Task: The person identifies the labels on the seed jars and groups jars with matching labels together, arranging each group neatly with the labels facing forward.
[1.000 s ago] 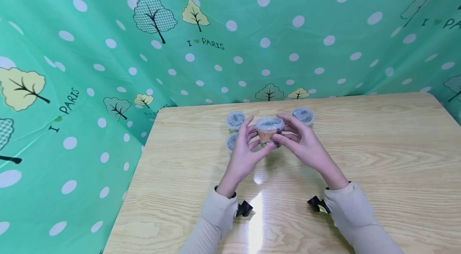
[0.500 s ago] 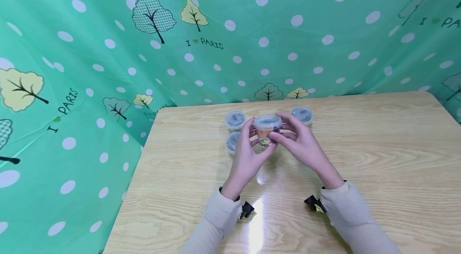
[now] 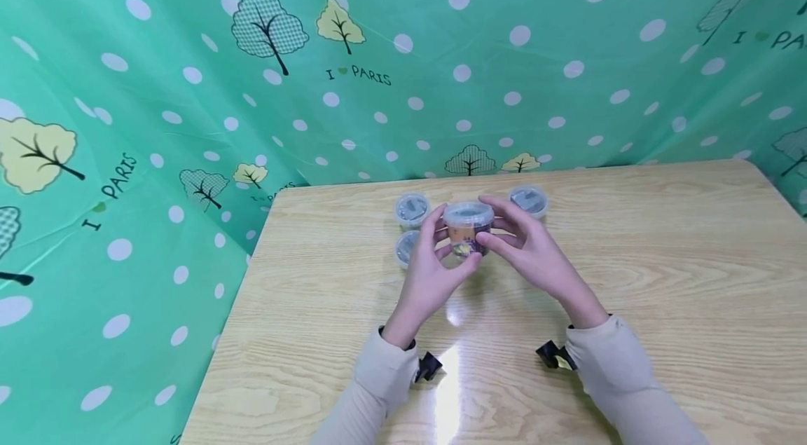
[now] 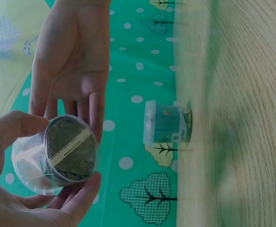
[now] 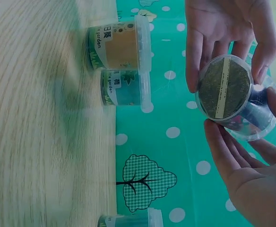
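Note:
A small lidded clear plastic pot (image 3: 468, 228) with an orange and purple label is held above the table by both hands. My left hand (image 3: 431, 275) grips its left side, thumb near the lower edge. On the other side my right hand (image 3: 528, 249) grips it, thumb across the label. The left wrist view shows the pot's round base (image 4: 72, 149), with dark contents and a pale printed strip. The same base (image 5: 224, 87) faces the camera in the right wrist view. Partly behind the fingers, the label cannot be read.
Two similar lidded pots stand behind the left hand, a far one (image 3: 412, 208) and a nearer one (image 3: 403, 249). Another pot (image 3: 528, 200) stands behind the right hand. A green patterned cloth (image 3: 353, 129) hangs along the back of the wooden table (image 3: 302, 333).
The pot has shifted slightly left and turned a little, so more of the purple part of its label shows. Both hands keep their hold on it.

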Action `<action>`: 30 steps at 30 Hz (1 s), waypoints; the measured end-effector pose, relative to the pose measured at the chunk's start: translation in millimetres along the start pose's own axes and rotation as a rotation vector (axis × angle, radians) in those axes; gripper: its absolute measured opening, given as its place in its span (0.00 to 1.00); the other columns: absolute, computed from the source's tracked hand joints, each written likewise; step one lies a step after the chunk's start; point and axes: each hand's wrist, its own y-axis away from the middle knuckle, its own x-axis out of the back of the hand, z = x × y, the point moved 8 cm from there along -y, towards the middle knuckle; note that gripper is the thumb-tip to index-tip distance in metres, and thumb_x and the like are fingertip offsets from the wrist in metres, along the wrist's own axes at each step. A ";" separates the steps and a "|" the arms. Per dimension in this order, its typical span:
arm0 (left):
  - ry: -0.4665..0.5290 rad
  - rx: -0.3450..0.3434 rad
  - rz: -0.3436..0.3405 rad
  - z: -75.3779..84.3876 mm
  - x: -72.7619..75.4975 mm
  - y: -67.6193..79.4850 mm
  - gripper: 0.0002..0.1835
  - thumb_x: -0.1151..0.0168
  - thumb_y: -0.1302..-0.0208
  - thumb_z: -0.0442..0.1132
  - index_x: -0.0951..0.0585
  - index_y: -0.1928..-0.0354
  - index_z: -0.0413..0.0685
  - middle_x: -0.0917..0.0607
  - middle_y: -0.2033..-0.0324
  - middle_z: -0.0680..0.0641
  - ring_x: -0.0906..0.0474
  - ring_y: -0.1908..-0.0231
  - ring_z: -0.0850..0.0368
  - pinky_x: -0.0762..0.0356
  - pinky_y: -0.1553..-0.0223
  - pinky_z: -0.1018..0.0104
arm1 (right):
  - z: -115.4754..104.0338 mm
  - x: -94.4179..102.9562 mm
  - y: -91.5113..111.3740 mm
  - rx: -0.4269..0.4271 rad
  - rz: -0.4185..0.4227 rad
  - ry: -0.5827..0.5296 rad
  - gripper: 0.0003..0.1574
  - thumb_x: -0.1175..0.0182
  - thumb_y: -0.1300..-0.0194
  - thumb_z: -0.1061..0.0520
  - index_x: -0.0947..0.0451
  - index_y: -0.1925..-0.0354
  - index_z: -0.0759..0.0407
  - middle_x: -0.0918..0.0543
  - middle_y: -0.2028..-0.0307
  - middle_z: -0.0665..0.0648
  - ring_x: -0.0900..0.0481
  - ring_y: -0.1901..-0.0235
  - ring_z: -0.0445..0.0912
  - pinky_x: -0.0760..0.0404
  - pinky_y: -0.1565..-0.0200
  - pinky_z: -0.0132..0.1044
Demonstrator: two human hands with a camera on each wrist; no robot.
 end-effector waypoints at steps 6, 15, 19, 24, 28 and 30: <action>-0.042 -0.013 0.036 2.9 -0.3 3.1 0.51 0.26 0.45 0.38 0.47 0.24 0.47 0.32 0.35 0.43 0.33 0.35 0.50 0.26 0.35 0.62 | -2.2 0.7 0.9 0.007 0.046 -0.015 0.37 0.37 0.33 0.63 0.37 0.29 0.63 0.31 0.35 0.64 0.26 0.39 0.59 0.21 0.43 0.27; -0.093 -0.023 0.109 5.8 -1.4 5.5 0.47 0.26 0.43 0.41 0.43 0.26 0.48 0.29 0.37 0.46 0.30 0.38 0.51 0.24 0.38 0.61 | -6.7 -2.2 -0.1 0.004 0.085 -0.007 0.35 0.35 0.34 0.63 0.34 0.32 0.64 0.29 0.37 0.65 0.24 0.41 0.58 0.19 0.45 0.30; -0.065 -0.016 0.110 3.7 0.0 4.8 0.45 0.26 0.43 0.39 0.41 0.27 0.49 0.27 0.38 0.47 0.28 0.39 0.52 0.22 0.39 0.61 | -5.2 -1.7 1.4 -0.004 0.060 -0.006 0.38 0.34 0.35 0.62 0.35 0.30 0.59 0.29 0.36 0.64 0.24 0.41 0.58 0.20 0.43 0.30; -0.013 -0.035 0.080 5.2 0.6 4.1 0.45 0.26 0.44 0.37 0.40 0.28 0.47 0.27 0.38 0.45 0.28 0.39 0.51 0.22 0.40 0.59 | -6.0 -0.9 3.5 0.013 0.023 -0.008 0.39 0.35 0.34 0.61 0.37 0.28 0.57 0.30 0.35 0.64 0.25 0.40 0.59 0.21 0.42 0.28; -0.002 -0.032 0.068 5.1 0.7 3.8 0.44 0.27 0.44 0.36 0.40 0.28 0.46 0.27 0.38 0.45 0.28 0.39 0.51 0.23 0.39 0.60 | -6.2 -1.2 2.2 0.033 0.031 -0.016 0.37 0.35 0.34 0.62 0.34 0.30 0.59 0.31 0.34 0.62 0.24 0.41 0.57 0.20 0.43 0.29; -0.011 -0.024 0.075 4.4 1.2 3.9 0.45 0.27 0.44 0.36 0.41 0.27 0.46 0.28 0.38 0.45 0.29 0.38 0.51 0.24 0.38 0.61 | -6.1 -1.1 1.6 0.033 0.051 -0.010 0.35 0.34 0.35 0.60 0.32 0.32 0.59 0.30 0.35 0.61 0.23 0.42 0.55 0.19 0.45 0.30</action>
